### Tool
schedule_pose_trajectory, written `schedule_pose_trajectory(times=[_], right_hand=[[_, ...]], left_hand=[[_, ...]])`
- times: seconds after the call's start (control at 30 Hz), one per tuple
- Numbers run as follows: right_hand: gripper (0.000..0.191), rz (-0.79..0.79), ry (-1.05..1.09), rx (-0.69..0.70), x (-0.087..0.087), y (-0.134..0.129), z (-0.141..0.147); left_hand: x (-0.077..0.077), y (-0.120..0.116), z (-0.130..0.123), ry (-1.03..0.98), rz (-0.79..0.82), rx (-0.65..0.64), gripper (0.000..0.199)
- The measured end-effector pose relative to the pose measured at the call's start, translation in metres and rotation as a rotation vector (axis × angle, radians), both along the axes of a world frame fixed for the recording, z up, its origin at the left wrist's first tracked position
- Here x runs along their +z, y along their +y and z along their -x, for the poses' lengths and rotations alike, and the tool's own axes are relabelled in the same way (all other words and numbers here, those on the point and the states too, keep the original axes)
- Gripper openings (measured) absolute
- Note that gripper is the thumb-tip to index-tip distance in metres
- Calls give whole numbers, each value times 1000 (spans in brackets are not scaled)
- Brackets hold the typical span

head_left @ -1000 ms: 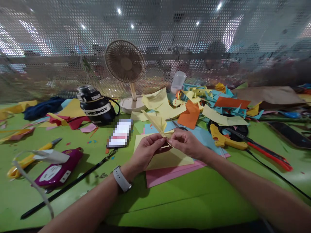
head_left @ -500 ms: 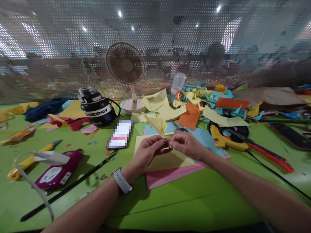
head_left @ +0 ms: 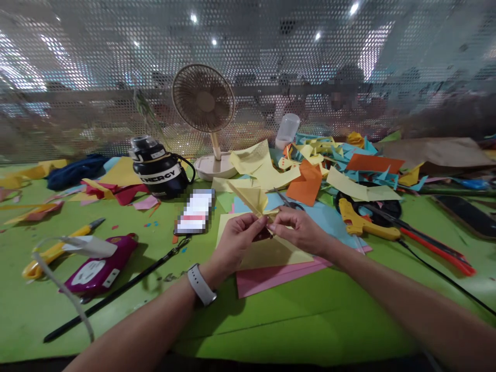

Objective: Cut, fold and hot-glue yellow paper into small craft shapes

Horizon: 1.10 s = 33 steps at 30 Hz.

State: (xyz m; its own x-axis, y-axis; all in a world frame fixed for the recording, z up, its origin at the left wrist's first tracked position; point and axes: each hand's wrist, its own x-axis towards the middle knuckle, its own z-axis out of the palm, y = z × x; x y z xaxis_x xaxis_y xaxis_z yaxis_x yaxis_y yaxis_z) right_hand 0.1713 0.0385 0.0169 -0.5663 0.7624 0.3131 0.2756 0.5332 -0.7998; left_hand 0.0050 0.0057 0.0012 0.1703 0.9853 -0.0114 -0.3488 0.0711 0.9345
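A folded piece of yellow paper (head_left: 251,199) fans upward between my two hands. My left hand (head_left: 242,235) pinches its lower end between thumb and fingers, with a pale watch strap on that wrist. Close against it, my right hand (head_left: 296,225) has thumb and forefinger closed on the same paper's lower right edge. The exact fold is partly hidden by my fingers. Beneath both hands lies a stack of coloured sheets, with a yellow sheet (head_left: 287,253) on top and a pink sheet (head_left: 263,281) showing below. Scissors (head_left: 289,199) rest on the blue sheet (head_left: 323,219) just behind.
A yellow glue gun (head_left: 362,223) and a red cutter (head_left: 437,248) lie right. Paper scraps (head_left: 329,155) pile behind, near a fan (head_left: 217,165). Left are a black bottle (head_left: 160,173), a phone (head_left: 196,212), a purple power strip (head_left: 101,266) and a yellow-handled tool (head_left: 64,250).
The view has shifted slightly, so the table's things appear a little further right. Both hands keep their pinch on the yellow paper, with only slight finger movement.
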Motion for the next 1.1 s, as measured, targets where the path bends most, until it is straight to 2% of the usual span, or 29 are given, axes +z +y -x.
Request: schedule_pose_trajectory(times=[0.17, 0.23, 0.3, 0.33, 0.4, 0.47, 0.6, 0.67, 0.8, 0.93, 1.1], right_hand=[[32, -4, 31, -12, 2, 1, 3], [28, -2, 54, -9, 2, 0, 3], [16, 10, 138, -21, 3, -1, 2], [11, 32, 203, -44, 3, -2, 2], [17, 86, 333, -144, 4, -2, -1], [21, 167, 342, -212, 4, -2, -2], [35, 435, 181, -50, 1, -3, 4], [39, 520, 193, -25, 0, -6, 9], [42, 577, 251, -42, -1, -8, 14], [40, 615, 266, 34, -1, -5, 12], [42, 671, 246, 73, -2, -4, 11]], left_hand=[[-1, 0, -2, -5, -11, 39, 24], [1, 1, -1, -34, -14, 59, 23], [3, 1, 0, -58, -25, 106, 23], [4, 2, 0, -62, -32, 132, 23], [6, 2, 1, -60, -52, 185, 24], [7, 1, 1, -42, -70, 208, 23], [6, -2, -2, -2, -84, 173, 19], [5, -3, -3, 0, -105, 167, 18], [4, -2, -5, -79, -54, 139, 19], [6, -1, -5, -156, 43, 109, 21], [5, 0, -4, -182, 44, 119, 21]])
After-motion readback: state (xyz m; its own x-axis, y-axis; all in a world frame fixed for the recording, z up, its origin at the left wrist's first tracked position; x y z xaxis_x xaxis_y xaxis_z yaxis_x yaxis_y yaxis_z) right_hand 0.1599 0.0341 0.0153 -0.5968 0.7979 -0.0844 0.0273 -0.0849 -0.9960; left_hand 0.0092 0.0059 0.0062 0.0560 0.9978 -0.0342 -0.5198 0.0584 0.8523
